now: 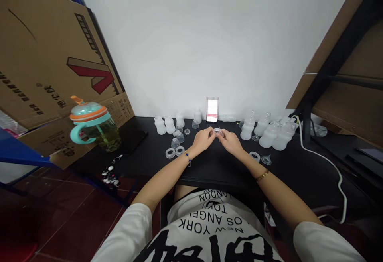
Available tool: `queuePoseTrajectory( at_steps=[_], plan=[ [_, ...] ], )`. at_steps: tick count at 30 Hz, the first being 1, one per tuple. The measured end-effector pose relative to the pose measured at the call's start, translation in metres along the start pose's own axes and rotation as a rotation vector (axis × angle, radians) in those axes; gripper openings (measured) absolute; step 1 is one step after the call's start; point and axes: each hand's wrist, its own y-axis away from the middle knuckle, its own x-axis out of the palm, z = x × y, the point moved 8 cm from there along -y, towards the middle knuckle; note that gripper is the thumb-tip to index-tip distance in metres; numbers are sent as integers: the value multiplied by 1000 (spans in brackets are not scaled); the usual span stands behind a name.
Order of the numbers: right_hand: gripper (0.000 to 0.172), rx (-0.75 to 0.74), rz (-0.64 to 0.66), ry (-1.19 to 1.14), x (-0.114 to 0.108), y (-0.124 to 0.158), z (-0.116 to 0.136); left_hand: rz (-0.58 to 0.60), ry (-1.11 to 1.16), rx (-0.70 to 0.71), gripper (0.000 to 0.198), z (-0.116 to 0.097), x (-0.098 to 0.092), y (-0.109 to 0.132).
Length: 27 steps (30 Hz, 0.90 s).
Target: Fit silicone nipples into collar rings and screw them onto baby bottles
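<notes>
Out in front of me, both hands meet over the black table [209, 170]. My left hand [203, 139] and my right hand [231, 141] pinch a whitish bottle collar ring [217, 131] between their fingertips. A thin tip, perhaps of a bottle nipple, shows at the ring; the fingers hide the rest. Left of my hands lie two collar rings [170, 153], clear dome caps [175, 143] and a nipple [187, 131]. Beside my right forearm are another collar ring [254, 156] and a clear nipple [266, 159].
Frosted baby bottles [160, 125] without tops stand back left; several bottles with nipples [268, 135] stand right. A lit phone [212, 109] leans on the wall. Further left are a teal-handled jug [104, 128] and a keychain [110, 174]. A white cable [326, 160] runs down the right.
</notes>
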Motion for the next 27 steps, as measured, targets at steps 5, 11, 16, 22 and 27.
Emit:
queuePoseTrajectory(
  at_steps=[5,11,16,22,27],
  plan=[
    [25,1,1,-9,-1,0,1,3,-9,9,20,-1,1,0],
    [27,5,-12,-67,-3,2,0,-1,-5,3,20,-1,0,0],
    [31,18,-54,-66,-6,3,0,-14,17,0,20,-1,-2,1],
    [32,20,-66,-86,-7,4,-1,-10,27,-23,21,-1,-3,1],
    [31,18,-53,-109,-5,3,-3,-8,27,-27,20,0,-3,1]
  ],
)
